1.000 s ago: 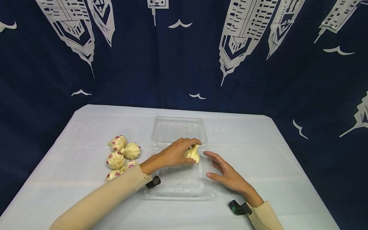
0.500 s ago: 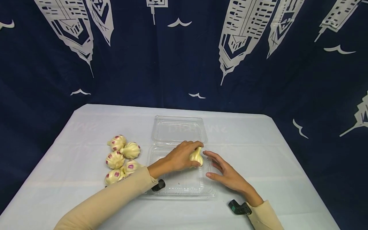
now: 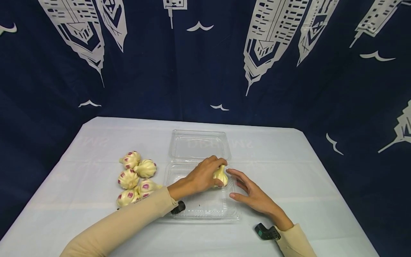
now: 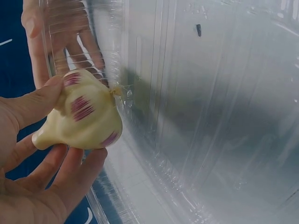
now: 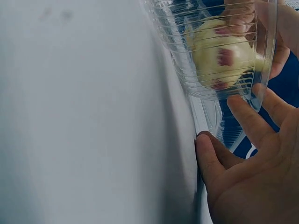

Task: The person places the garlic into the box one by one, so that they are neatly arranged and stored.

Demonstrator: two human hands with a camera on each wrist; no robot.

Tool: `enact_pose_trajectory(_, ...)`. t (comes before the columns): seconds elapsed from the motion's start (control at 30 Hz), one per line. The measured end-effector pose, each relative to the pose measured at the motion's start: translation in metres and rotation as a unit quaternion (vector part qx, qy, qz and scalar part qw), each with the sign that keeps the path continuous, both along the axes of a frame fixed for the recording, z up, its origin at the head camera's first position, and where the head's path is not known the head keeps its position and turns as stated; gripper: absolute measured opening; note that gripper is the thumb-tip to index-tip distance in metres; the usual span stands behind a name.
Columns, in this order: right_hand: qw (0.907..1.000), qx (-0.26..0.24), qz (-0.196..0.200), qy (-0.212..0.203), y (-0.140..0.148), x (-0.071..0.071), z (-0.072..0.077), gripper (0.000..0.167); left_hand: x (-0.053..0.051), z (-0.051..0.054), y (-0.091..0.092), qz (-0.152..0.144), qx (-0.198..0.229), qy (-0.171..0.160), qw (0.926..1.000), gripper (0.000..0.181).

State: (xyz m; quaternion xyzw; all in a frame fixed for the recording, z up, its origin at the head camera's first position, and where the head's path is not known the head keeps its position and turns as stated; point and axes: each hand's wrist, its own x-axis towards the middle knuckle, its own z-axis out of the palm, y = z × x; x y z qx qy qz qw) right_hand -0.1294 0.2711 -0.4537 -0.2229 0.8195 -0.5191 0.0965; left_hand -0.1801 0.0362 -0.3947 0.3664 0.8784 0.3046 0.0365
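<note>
My left hand (image 3: 203, 175) holds a cream garlic bulb (image 3: 221, 175) with purple patches between thumb and fingers. The bulb is at the far right part of a clear plastic container (image 3: 205, 208), inside its right wall. In the left wrist view, the garlic's stem points toward the palm, and the thumb presses on one side with the fingers opposite. Just outside that wall is my right hand (image 3: 253, 194), its fingers extended and holding nothing. Seen from the right wrist, its fingertips (image 5: 238, 105) are at the container's rim; whether they press on it I cannot tell.
Several more garlic bulbs (image 3: 128, 179) lie grouped on the white table (image 3: 305, 178) left of the container, partly behind the left sleeve. The container's hinged lid (image 3: 200, 146) lies open toward the back. A dark blue cloth (image 3: 199, 71) with white prints hangs behind.
My left hand has carried the garlic slightly right and toward me, lower by the container's right wall. The right hand has stayed in place.
</note>
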Motion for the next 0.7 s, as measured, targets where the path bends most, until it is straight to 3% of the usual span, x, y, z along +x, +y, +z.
enact_pose_trajectory(0.4, 1.0000, 0.007, 0.000, 0.000, 0.0013, -0.0008, -0.0018, 0.072, -0.0032, -0.0007, -0.0038, -0.029, 0.013, -0.005, 0.9995, 0.049)
enact_pose_trajectory(0.57, 0.9999, 0.006, 0.007, 0.005, 0.0022, -0.0004, -0.0019, 0.071, -0.0035, -0.0012, -0.0027, -0.039, -0.006, -0.001, 0.9992, 0.051)
enact_pose_trajectory(0.7, 1.0000, 0.004, 0.005, 0.001, 0.0015, -0.0006, -0.0017, 0.072, -0.0030, -0.0010, -0.0027, -0.029, -0.024, 0.004, 0.9993, 0.054)
